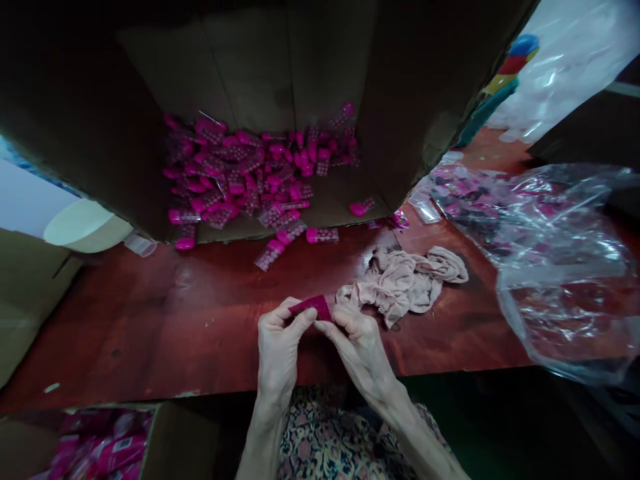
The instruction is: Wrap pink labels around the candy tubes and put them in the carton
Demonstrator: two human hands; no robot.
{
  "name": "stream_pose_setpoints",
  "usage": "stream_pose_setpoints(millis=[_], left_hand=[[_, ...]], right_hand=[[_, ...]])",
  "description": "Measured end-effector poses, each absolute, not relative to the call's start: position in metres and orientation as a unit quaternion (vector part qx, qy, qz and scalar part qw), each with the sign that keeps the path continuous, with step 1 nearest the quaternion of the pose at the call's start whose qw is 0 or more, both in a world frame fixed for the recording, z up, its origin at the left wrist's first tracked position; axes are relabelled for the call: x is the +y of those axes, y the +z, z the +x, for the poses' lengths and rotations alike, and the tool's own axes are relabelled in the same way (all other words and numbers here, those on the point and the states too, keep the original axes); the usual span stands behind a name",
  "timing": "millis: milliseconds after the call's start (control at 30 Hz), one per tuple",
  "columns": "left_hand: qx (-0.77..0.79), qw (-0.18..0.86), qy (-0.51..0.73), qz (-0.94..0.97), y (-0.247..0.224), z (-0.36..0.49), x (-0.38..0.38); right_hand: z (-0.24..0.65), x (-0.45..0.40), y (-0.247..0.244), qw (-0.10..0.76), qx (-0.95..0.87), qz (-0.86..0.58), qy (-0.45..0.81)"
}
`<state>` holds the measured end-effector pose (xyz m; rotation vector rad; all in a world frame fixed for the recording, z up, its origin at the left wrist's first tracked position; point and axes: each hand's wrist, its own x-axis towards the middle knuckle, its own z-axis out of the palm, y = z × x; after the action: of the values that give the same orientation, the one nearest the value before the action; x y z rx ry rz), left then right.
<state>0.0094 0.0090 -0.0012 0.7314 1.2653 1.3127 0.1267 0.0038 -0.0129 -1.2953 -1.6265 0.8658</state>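
Note:
Above the front part of the red table, my left hand (285,327) pinches the left end of a small, flat, dark pink packet (313,307). The fingers of my right hand (356,331) are closed at the packet's right edge, with the thumb touching it from below. Any print on the packet is too blurred to read. A crumpled beige cloth (405,280) lies just beyond my right hand. Farther off, clear tubes with pink caps, such as one loose tube (323,235), lie at the mouth of a large cardboard box.
The large cardboard box (390,120) lies with its mouth facing me, many pink-capped tubes (240,173) heaped inside. At right, clear plastic bags (560,267) spread over the table (165,320). A white bowl (87,227) sits left. Below, a carton (175,440) holds pink packets.

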Motion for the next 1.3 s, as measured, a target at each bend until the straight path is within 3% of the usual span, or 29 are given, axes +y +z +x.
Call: stream_pose_setpoints(millis=[267, 500, 700, 1000, 1167, 1300], left_hand=[[0.507, 0.587, 0.584, 0.238, -0.006, 0.006, 0.009], [0.488, 0.635, 0.583, 0.135, -0.001, 0.002, 0.01], [0.48, 0.621, 0.603, 0.142, 0.001, -0.001, 0.011], [0.476, 0.616, 0.6, 0.182, 0.001, -0.012, 0.008], [0.492, 0.59, 0.621, 0.154, -0.006, -0.018, 0.009], [0.503, 0.554, 0.653, 0.116, -0.007, -0.022, 0.013]], right_hand=[[0.12, 0.006, -0.016, 0.393, -0.716, -0.5, 0.287], [0.12, 0.004, -0.001, 0.361, -0.721, -0.481, 0.343], [0.117, 0.005, 0.002, 0.432, -0.587, -0.517, 0.45], [0.109, 0.009, -0.007, 0.458, -0.576, -0.523, 0.431], [0.107, 0.008, -0.008, 0.419, -0.615, -0.502, 0.44], [0.11, 0.022, -0.002, 0.364, -0.708, -0.484, 0.363]])
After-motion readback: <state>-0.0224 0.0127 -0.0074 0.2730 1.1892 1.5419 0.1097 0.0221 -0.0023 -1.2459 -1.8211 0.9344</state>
